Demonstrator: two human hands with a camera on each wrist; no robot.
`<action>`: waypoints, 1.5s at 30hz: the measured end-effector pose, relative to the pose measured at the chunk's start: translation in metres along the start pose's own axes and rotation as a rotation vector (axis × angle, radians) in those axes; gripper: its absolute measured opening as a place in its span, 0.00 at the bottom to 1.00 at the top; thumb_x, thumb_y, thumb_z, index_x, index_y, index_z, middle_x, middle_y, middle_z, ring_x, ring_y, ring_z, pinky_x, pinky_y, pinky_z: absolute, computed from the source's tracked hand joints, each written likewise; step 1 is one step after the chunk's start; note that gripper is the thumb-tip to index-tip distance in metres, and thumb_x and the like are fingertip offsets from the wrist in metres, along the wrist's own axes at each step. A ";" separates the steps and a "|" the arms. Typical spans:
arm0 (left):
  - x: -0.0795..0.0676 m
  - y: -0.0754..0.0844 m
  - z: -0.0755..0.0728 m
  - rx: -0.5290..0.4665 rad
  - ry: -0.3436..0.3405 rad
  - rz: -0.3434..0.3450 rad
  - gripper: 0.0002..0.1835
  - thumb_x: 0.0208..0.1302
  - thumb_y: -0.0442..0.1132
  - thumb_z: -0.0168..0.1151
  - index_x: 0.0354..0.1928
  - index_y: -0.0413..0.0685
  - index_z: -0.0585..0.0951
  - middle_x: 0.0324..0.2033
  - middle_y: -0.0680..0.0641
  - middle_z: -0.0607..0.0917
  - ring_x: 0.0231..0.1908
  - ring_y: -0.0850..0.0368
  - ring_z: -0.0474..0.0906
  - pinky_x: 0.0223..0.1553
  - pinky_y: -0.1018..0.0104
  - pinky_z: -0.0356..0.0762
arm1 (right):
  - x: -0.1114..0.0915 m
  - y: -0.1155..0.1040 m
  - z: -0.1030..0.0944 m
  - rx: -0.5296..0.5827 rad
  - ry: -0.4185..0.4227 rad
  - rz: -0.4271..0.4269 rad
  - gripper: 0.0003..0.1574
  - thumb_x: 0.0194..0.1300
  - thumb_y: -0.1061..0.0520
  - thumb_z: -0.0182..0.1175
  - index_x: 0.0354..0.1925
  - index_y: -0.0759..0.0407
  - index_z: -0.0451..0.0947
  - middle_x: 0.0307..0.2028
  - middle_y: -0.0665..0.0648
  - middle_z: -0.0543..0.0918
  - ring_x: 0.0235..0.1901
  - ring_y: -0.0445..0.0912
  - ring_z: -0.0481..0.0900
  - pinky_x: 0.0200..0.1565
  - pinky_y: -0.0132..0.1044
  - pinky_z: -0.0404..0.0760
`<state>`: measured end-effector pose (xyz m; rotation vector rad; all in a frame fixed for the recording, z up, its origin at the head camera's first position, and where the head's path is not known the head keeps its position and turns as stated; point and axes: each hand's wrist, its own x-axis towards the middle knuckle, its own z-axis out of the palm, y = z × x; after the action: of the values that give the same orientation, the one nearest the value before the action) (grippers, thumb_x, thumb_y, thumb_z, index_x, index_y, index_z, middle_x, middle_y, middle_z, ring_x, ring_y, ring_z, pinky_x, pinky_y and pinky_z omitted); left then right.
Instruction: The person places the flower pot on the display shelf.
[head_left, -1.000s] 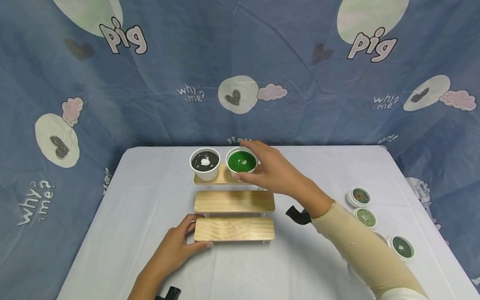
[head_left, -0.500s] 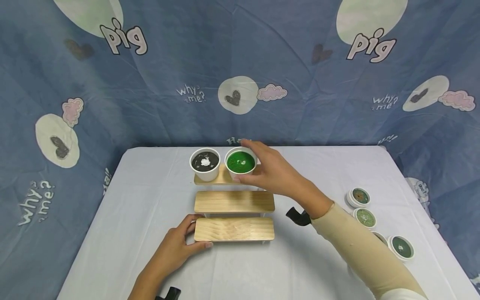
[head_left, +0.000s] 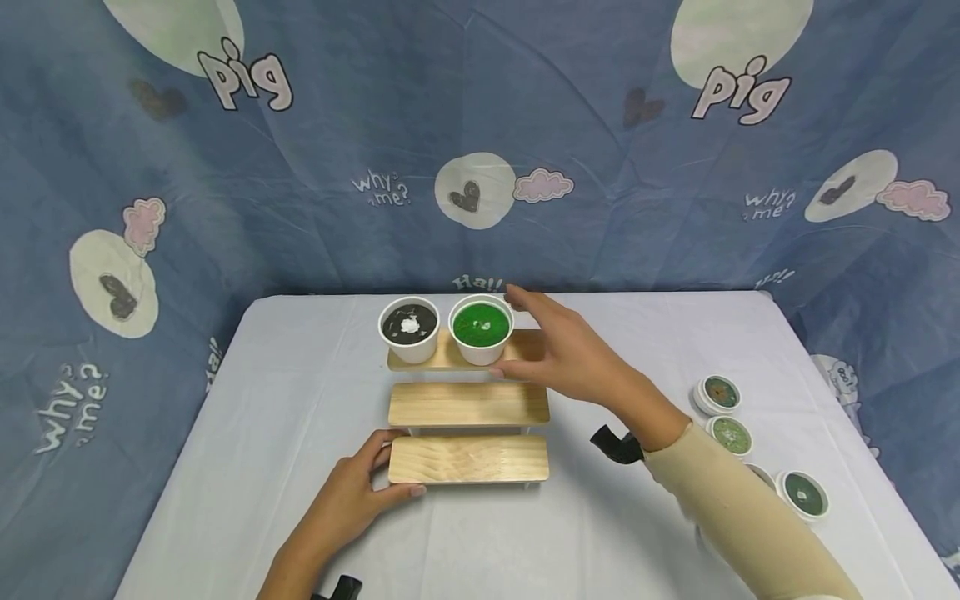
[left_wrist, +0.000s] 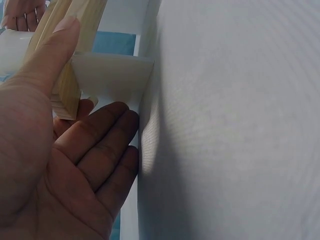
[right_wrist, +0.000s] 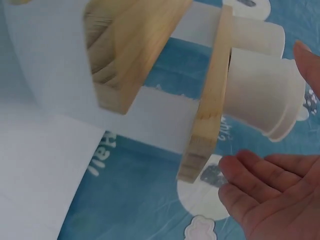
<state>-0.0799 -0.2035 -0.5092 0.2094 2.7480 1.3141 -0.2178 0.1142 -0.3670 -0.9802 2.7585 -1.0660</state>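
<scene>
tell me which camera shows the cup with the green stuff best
The head view: it shows the green-filled cup upright on the rear shelf, rim and contents visible. The right wrist view shows just its white outside. The left wrist view has a white shape, possibly a cup, but which is unclear.

The right sleeve [head_left: 744,506] is beige, the wrist fittings [head_left: 619,447] black.

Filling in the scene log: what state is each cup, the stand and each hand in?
Black cup: upright, filled, on top step.
Green cup: upright, filled, on top step, not gripped.
Wooden stand: standing on table.
Small cups at right: upright on table, at least one partly behind sleeve.
Left hand: gripping left end of lowest step.
Right hand: open, beside green cup.
</scene>
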 end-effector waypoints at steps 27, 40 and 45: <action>0.001 -0.001 0.000 0.011 0.015 0.027 0.40 0.53 0.59 0.81 0.65 0.57 0.76 0.54 0.64 0.88 0.53 0.61 0.83 0.57 0.48 0.78 | -0.059 0.027 -0.029 -0.093 0.001 0.142 0.63 0.58 0.34 0.77 0.79 0.59 0.61 0.74 0.58 0.70 0.73 0.57 0.67 0.69 0.59 0.68; 0.001 -0.002 0.002 0.024 0.024 0.036 0.40 0.53 0.58 0.81 0.66 0.57 0.75 0.55 0.61 0.88 0.55 0.58 0.83 0.57 0.46 0.78 | -0.093 0.045 -0.047 -0.133 -0.028 0.229 0.59 0.62 0.33 0.73 0.77 0.62 0.63 0.71 0.63 0.73 0.71 0.62 0.69 0.66 0.63 0.70; 0.001 -0.002 0.002 0.018 0.020 0.024 0.40 0.53 0.59 0.81 0.66 0.58 0.75 0.55 0.61 0.88 0.56 0.57 0.82 0.58 0.46 0.77 | -0.107 0.052 -0.053 -0.150 -0.048 0.253 0.58 0.63 0.34 0.74 0.76 0.65 0.64 0.70 0.64 0.74 0.69 0.63 0.71 0.64 0.65 0.72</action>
<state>-0.0812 -0.2033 -0.5123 0.2330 2.7833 1.3054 -0.1724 0.2357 -0.3790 -0.6343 2.8577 -0.7996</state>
